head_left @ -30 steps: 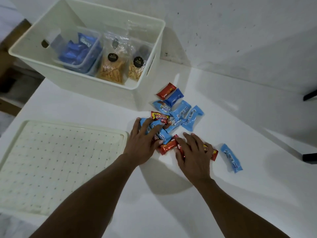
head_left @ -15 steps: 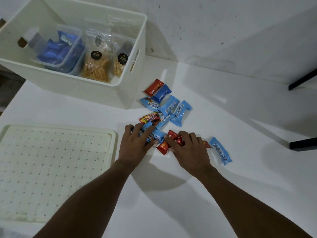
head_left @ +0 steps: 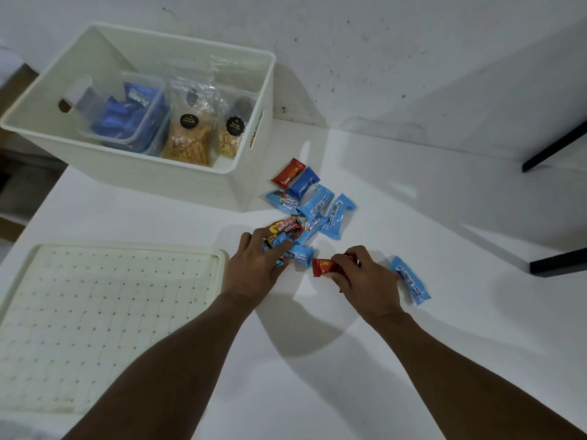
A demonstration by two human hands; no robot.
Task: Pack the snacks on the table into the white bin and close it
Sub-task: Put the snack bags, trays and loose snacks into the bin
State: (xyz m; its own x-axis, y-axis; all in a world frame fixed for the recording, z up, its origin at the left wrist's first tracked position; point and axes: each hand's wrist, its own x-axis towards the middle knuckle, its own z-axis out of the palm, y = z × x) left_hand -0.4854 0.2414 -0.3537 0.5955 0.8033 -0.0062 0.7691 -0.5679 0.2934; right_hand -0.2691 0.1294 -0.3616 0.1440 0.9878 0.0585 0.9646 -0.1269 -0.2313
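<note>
Gathering step. Left hand [head_left: 257, 268] curled over blue wrappers, right hand [head_left: 365, 276] pinching a red bar [head_left: 325, 267], mid-tabletop. White bin [head_left: 178, 182] open at far-left edge, lid [head_left: 104, 319] beside. Next: scoop loose snacks [head_left: 314, 204] into bin.

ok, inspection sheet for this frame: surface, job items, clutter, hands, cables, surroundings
Surface: white table, matte, shadowed.
Job's things: white bin open at the far left, holding a clear tub of blue packets and two clear snack bags; lid lies flat on the table near left; loose wrapped snacks scattered right of the bin; one light blue packet apart beside the right hand.
Clutter: nothing seen.
Hands: left hand pressed over blue packets; right hand closed on a red packet.
Cables: nothing seen.
Surroundings: scuffed white wall; dark bars at the right edge.
</note>
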